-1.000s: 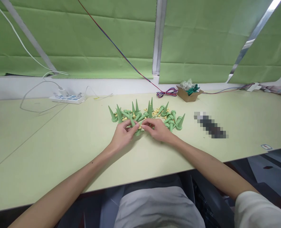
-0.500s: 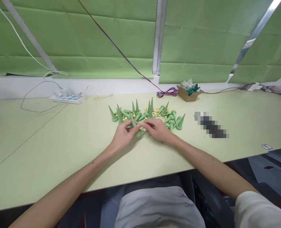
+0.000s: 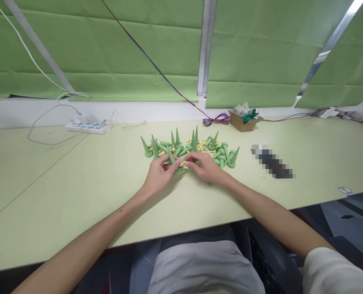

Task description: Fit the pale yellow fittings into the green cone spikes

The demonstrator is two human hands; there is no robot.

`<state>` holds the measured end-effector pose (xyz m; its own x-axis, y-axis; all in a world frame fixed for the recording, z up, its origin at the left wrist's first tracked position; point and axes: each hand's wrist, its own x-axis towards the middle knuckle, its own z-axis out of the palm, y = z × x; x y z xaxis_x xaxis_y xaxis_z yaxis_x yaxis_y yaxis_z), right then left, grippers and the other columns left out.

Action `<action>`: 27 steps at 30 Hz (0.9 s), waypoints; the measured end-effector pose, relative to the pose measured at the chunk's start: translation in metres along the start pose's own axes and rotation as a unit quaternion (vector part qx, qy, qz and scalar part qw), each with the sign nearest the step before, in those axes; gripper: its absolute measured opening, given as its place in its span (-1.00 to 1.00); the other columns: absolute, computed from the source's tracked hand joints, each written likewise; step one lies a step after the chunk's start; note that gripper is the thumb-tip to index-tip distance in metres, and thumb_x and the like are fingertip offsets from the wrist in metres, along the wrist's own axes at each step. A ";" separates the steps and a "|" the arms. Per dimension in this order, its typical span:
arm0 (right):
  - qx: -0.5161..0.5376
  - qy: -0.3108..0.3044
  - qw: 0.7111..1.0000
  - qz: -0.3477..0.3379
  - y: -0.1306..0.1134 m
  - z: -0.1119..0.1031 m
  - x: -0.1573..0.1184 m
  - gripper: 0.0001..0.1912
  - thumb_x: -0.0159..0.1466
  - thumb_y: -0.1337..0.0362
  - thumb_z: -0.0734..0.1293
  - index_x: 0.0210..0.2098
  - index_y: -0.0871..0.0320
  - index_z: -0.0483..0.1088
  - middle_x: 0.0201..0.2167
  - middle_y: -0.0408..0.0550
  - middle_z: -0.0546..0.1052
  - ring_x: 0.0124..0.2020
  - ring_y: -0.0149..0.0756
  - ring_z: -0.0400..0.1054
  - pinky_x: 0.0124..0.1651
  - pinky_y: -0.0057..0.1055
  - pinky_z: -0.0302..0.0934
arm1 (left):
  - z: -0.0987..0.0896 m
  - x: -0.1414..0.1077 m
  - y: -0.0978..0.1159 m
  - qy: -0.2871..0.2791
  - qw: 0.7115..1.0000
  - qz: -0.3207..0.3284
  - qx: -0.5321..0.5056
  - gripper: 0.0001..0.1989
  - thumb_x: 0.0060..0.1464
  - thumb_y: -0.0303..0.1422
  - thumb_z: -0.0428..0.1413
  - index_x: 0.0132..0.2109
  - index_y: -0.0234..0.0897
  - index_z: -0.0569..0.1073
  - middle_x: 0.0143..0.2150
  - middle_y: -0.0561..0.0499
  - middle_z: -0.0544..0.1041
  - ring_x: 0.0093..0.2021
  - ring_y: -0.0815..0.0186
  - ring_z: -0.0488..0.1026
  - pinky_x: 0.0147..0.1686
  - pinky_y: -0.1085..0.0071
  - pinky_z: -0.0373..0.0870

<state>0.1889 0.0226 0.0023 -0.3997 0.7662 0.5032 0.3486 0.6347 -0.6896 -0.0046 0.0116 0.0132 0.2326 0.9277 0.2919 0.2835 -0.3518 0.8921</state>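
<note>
My left hand (image 3: 159, 173) is closed around a green plastic spike (image 3: 171, 156), whose tip points up and a little left. Thumb and fingertips of my right hand (image 3: 206, 166) pinch a small yellow plastic piece (image 3: 182, 163) against the spike's side, right by my left thumb. How far the piece sits in the spike is hidden by my fingers. Just beyond both hands lies a cluster of green spikes, some upright like this spike (image 3: 145, 148) and others on their sides. Among them are scattered many small yellow pieces (image 3: 201, 143).
Behind the cluster stands a small cardboard box (image 3: 244, 123) with clear and green plastic inside. Coiled red-and-blue wire (image 3: 216, 119) lies beside it. A white power strip (image 3: 89, 127) is at the back left. To the right is a blurred dark object (image 3: 273, 162).
My right fingertips have shifted slightly at the yellow piece, which now shows more clearly. My left hand still holds the spike in the same place.
</note>
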 end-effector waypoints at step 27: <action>-0.015 -0.014 1.000 -0.008 0.001 0.000 -0.001 -0.85 0.36 0.25 0.28 -0.30 0.16 0.43 -0.44 -0.14 0.51 -0.42 -0.37 0.32 -0.31 -0.43 0.16 | 0.000 0.000 -0.001 -0.006 1.000 0.015 0.024 -0.71 0.16 -0.09 0.16 -0.27 -0.25 0.51 -0.40 0.02 0.46 -0.57 0.42 0.22 -0.58 0.43 0.06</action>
<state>0.1900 0.0219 0.0015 -0.4293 0.7533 0.4982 0.3674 0.6496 -0.6656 -0.0045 0.0116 0.0122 0.2521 0.9156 0.3132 0.3216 -0.3845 0.8653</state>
